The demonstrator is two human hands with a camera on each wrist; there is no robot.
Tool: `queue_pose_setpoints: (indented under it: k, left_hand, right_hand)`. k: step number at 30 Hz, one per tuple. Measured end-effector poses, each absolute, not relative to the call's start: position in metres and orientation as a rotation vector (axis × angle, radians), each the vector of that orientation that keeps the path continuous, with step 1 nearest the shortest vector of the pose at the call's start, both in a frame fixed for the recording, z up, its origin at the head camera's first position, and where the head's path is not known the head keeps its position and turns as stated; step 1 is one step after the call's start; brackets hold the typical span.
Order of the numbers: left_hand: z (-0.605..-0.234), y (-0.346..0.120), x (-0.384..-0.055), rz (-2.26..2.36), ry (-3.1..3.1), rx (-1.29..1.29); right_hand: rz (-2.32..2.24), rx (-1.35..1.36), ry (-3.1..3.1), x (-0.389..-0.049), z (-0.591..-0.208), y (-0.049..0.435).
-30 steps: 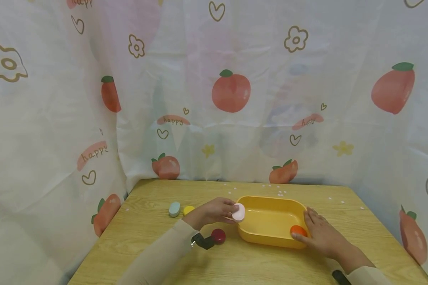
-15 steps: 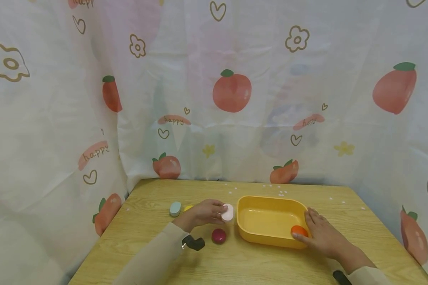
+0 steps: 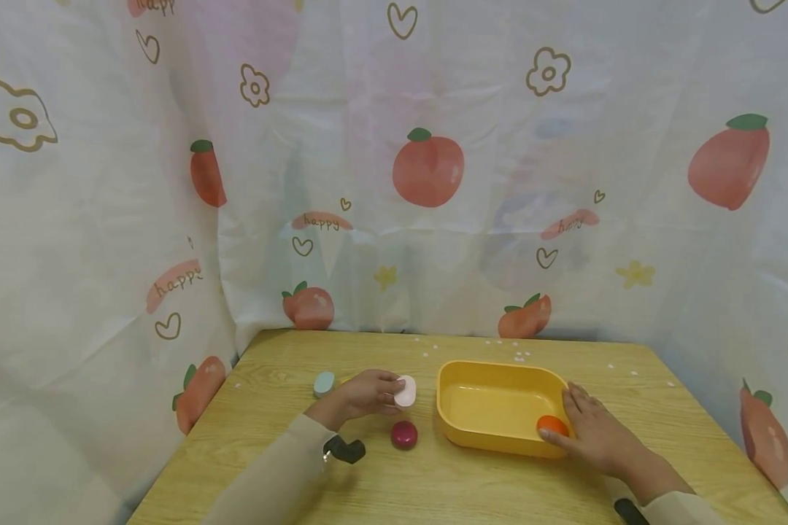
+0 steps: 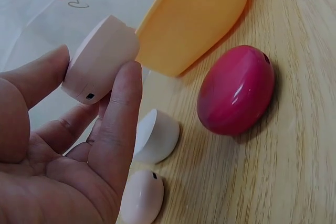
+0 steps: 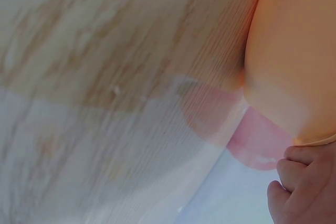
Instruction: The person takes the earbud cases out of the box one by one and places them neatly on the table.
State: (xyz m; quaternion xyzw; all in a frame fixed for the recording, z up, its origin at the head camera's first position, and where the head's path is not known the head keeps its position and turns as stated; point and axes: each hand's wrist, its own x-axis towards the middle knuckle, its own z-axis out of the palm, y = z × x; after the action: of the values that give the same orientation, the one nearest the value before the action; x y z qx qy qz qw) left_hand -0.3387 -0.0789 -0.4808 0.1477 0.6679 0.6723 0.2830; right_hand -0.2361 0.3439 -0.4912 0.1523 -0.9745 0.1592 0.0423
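Observation:
My left hand (image 3: 365, 394) pinches a small pale pink rounded case (image 3: 405, 392) between thumb and fingers, raised above the table. In the left wrist view, a tiny dark slot marks the case's lower edge. Just in front of this hand lies a glossy magenta rounded case (image 3: 404, 435). My right hand (image 3: 597, 434) rests along the right end of a yellow tub (image 3: 486, 440), its fingers fairly straight. The thumb lies over the near corner of the rim, close to an orange rounded piece (image 3: 551, 425) inside.
A mint case (image 3: 324, 383) lies left of my left hand, and a yellow one is mostly hidden behind it. The left wrist view shows a whitish case (image 4: 157, 136) and a pale one (image 4: 143, 196) beyond the fingers. A printed curtain (image 3: 427, 255) surrounds the wooden table (image 3: 394, 488).
My left hand has moved left with the pale pink case, from the tub's left rim to a spot away from it. The right hand and the tub have stayed put.

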Motion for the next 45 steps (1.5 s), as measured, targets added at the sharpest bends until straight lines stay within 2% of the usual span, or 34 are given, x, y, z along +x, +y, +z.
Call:
queue_pose_setpoints:
  k: [25, 45]
  left_hand:
    - [-0.507, -0.116, -0.331, 1.832, 1.762, 0.312]
    - [-0.511, -0.134, -0.322, 1.841, 1.801, 0.242]
  right_hand:
    - [0.496, 0.474, -2.960, -0.232, -0.492, 0.342]
    - [0.490, 0.462, -2.981, -0.235, -0.488, 0.342]
